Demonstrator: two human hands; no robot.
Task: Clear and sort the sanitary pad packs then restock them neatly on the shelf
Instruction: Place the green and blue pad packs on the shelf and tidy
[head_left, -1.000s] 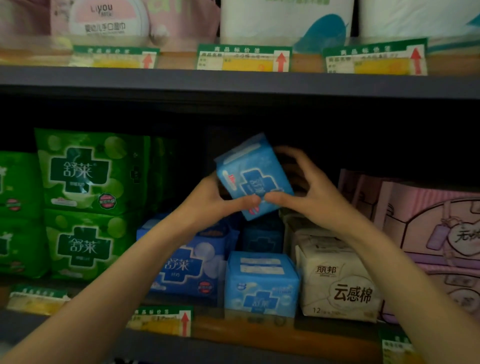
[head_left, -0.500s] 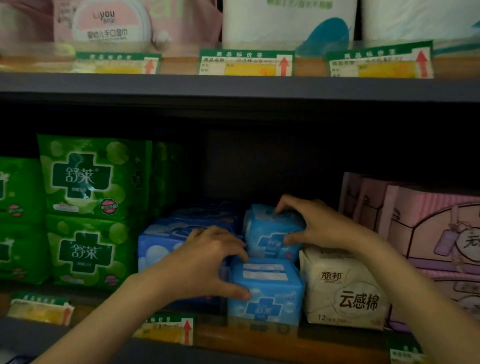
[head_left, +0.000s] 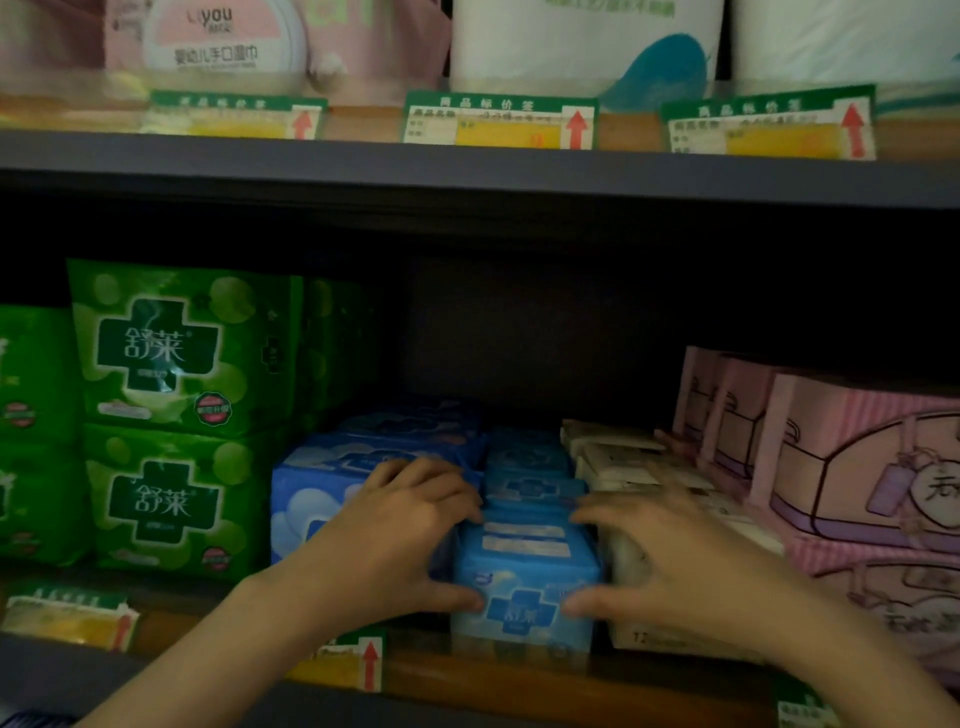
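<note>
Small blue pad pack (head_left: 524, 577) stands at the front edge of the middle shelf (head_left: 519, 675), between a larger blue pack (head_left: 317, 499) and a cream pack (head_left: 623, 566). From the head view I see my left hand (head_left: 395, 540) and right hand (head_left: 670, 561) gripping its two sides, thumbs on its front face.

You face a dim shop shelf (head_left: 467, 176), dark-backed, its wooden lip (head_left: 519, 680) carrying green price tags (head_left: 501, 120).
</note>
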